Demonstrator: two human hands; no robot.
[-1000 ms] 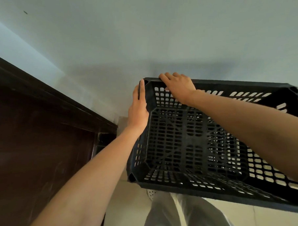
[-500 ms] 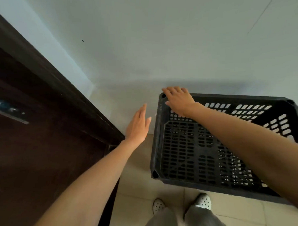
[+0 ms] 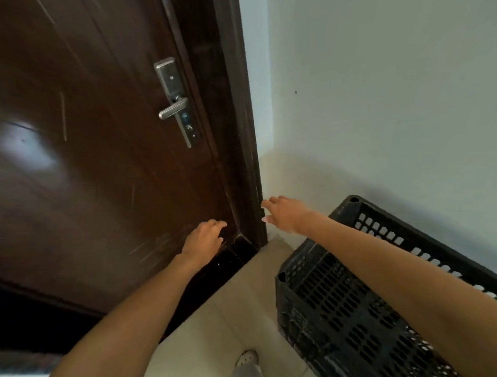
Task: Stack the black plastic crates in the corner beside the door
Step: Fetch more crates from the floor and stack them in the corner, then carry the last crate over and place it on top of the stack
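Both hands were empty, the left hand [image 3: 202, 239] loosely curled near the door [image 3: 95, 153], the right hand [image 3: 286, 214] spread above the crate [image 3: 350, 315]. Black, slotted and open-topped, the crate sat on the floor [image 3: 221, 329] against the wall [image 3: 387, 109], beside the door; no writing was legible.

- Crate [image 3: 350, 315]: stands on the floor against the wall [image 3: 388, 94], filling the right side; its open top leaves room inside.
- Door [image 3: 86, 152] and frame [image 3: 232, 130]: close off the left.
- Floor [image 3: 237, 296]: a bare strip between crate and door.
- Left hand [image 3: 202, 240], right hand [image 3: 286, 214]: both empty, in free air near the frame's foot.
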